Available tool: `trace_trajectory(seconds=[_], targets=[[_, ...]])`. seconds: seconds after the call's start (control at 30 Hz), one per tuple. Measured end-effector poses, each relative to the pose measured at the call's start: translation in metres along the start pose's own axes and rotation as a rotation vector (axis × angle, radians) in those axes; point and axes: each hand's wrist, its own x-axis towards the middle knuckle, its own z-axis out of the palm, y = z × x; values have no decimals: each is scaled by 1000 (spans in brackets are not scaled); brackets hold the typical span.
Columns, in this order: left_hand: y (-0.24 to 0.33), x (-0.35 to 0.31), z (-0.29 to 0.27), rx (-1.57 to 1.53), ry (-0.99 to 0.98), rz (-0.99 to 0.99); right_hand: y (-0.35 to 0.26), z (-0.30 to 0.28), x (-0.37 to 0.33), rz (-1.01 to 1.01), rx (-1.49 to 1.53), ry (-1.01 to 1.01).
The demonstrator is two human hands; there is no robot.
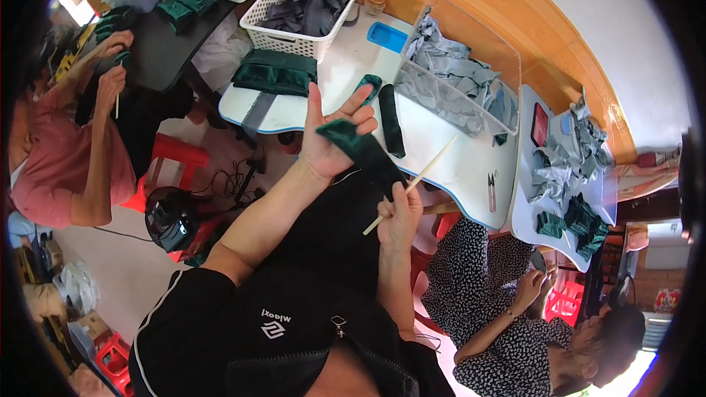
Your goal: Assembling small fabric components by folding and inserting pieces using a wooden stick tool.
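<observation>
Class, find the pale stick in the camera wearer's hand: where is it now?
In the head view, just right of centre, the pale stick is in the right hand, slanting up rightward beside the green velvet strip's lower end.

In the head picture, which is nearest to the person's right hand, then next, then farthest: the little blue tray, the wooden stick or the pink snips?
From the right hand:
1. Wooden stick: held in that hand.
2. Pink snips: to its right, on the white table.
3. Blue tray: farthest, at the table's far side.
</observation>
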Motion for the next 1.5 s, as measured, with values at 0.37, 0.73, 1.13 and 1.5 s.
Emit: trace_trajectory(seconds=[0.37,0.73,1.13,1.5], targets=[[188,-127,-27,827,578,-178,34,83,25,-25,-632,-79],[423,-154,-10,1631,794,560,175,283,132,-228,-936,-294],[439,-89,8,2065,630,749,239,333,199,-517,-1260,-245],[348,-68,-28,2453,412,746,66,221,127,-445,-825,-89]])
